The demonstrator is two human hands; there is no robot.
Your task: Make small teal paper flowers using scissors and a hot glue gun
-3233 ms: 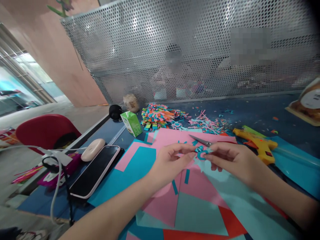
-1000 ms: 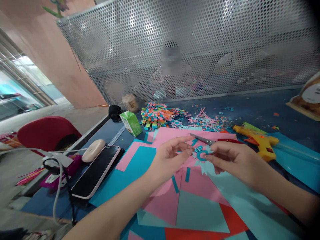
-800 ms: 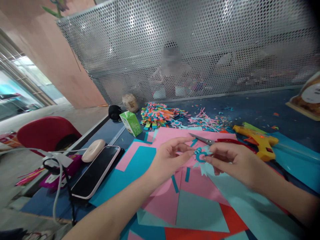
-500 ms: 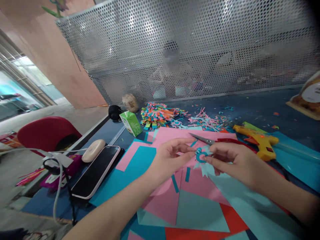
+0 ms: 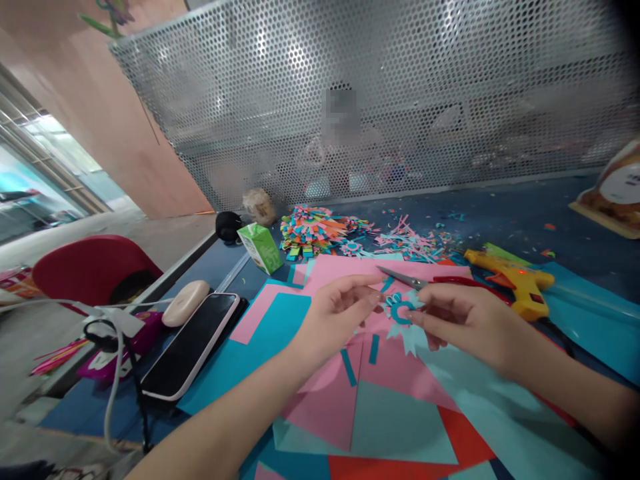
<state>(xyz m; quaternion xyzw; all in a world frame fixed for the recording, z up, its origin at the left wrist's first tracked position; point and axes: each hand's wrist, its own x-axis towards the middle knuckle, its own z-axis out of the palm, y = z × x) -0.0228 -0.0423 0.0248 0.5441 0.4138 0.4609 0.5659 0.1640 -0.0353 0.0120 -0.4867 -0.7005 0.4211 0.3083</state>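
Observation:
A small paper flower (image 5: pixel 401 320) with light-blue petals and dark-blue curled loops hangs between my hands above sheets of pink, teal and red paper (image 5: pixel 380 393). My right hand (image 5: pixel 460 320) pinches its right side with thumb and fingers. My left hand (image 5: pixel 337 313) has its fingertips curled against the flower's left edge, at one of the curled loops. Just behind the flower lie scissors (image 5: pixel 425 281) with red handles. Two short dark-blue strips (image 5: pixel 360 353) rest on the pink sheet below.
A yellow glue gun (image 5: pixel 515 280) lies at the right. A phone (image 5: pixel 193 343), a white case (image 5: pixel 186 303), a green carton (image 5: pixel 260 247) and cables sit at the left. A pile of coloured paper cuttings (image 5: pixel 313 233) sits before a perforated metal screen (image 5: pixel 380 100); a person sits behind it.
The flower has been turned slightly and sits a little lower between my fingers. My left fingertips shifted along its left edge. Both hands stay in about the same place.

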